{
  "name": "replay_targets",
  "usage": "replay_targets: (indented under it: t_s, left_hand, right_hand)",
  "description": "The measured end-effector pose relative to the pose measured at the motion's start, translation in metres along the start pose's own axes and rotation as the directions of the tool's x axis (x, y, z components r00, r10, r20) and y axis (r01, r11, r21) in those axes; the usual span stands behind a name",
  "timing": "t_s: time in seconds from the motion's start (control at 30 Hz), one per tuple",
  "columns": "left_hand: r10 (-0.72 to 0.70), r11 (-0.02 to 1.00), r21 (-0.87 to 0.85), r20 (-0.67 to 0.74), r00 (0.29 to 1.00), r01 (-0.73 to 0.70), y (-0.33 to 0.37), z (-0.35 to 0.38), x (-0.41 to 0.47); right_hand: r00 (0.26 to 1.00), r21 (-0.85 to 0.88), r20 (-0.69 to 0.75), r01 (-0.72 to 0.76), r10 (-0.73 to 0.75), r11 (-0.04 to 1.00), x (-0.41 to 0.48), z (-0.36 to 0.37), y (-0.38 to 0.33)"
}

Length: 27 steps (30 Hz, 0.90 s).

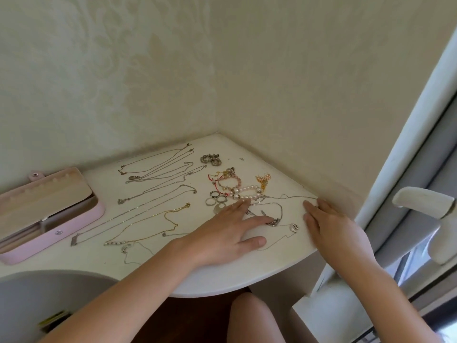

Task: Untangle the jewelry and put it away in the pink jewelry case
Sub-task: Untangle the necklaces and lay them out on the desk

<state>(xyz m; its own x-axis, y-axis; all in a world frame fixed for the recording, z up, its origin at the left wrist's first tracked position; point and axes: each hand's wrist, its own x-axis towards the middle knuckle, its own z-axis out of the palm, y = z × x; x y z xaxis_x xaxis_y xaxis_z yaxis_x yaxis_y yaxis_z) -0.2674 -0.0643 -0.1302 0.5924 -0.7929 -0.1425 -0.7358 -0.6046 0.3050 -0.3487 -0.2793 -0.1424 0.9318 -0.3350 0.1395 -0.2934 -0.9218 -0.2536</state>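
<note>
Tabletop (222, 276) first: a pale, rounded corner surface set against two walls. The pink jewelry case (81, 220) lies open at its left edge, lid tipped back, well apart from my hands. My left hand (222, 233) lies flat on the table, fingers straight and spread, gripping nothing. One fingertip touches a small clump on the thin silver chain (281, 211) that loops between my hands. My right hand (331, 226) is flat too, holding nothing, its tips at the chain's far end by the wall. Several necklaces (158, 173) lie stretched out between case and hands, with a gold chain (173, 211) among them. Beyond my left fingers sit a pearl bracelet (247, 190) and, just beside it, a few rings (215, 200).
</note>
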Motion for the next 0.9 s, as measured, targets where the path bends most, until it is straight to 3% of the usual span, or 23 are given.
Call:
replay_targets:
  t_s: [0.13, 0.23, 0.33, 0.43, 0.5, 0.6, 0.67, 0.73, 0.9]
  left_hand:
    - [0.002, 1.000, 0.030, 0.028, 1.000, -0.003, 0.001, -0.003, 0.001]
    - [0.002, 0.998, 0.058, 0.038, 0.999, -0.005, 0.004, -0.004, 0.001]
    - [-0.004, 0.998, 0.061, 0.042, 0.999, 0.001, 0.003, -0.003, 0.000]
    - [-0.003, 1.000, -0.001, 0.028, 1.000, 0.003, 0.001, -0.005, -0.003]
    - [0.000, 0.989, -0.147, -0.016, 1.000, -0.002, -0.001, -0.010, -0.006]
    - [0.007, 0.957, -0.284, -0.176, 0.984, -0.057, -0.007, -0.016, -0.003]
    - [0.007, 0.974, -0.217, -0.275, 0.961, -0.069, -0.014, -0.018, 0.003]
    - [0.015, 0.988, -0.144, -0.304, 0.953, -0.061, -0.019, -0.018, 0.008]
    - [0.061, 0.997, -0.019, -0.277, 0.959, -0.068, -0.018, -0.010, 0.006]
  right_hand:
    - [0.999, 0.042, -0.037, 0.031, -0.029, 0.999, 0.009, -0.007, -0.011]
    - [0.970, 0.190, -0.068, 0.241, -0.232, 0.952, 0.026, -0.006, -0.024]
    - [0.933, 0.226, 0.055, 0.336, -0.357, 0.914, 0.035, 0.003, -0.035]
    - [0.936, 0.188, 0.102, 0.314, -0.336, 0.931, 0.038, 0.011, -0.030]
    - [0.954, 0.172, 0.075, 0.275, -0.291, 0.946, 0.039, 0.010, -0.024]
    - [0.971, 0.258, -0.015, 0.233, -0.237, 0.938, 0.042, 0.006, -0.022]
    - [0.973, 0.344, -0.089, 0.231, -0.213, 0.910, 0.044, 0.001, -0.025]
    - [0.975, 0.372, -0.068, 0.223, -0.212, 0.901, 0.048, -0.007, -0.028]
    - [0.949, 0.343, 0.211, 0.154, -0.236, 0.927, 0.064, -0.020, -0.039]
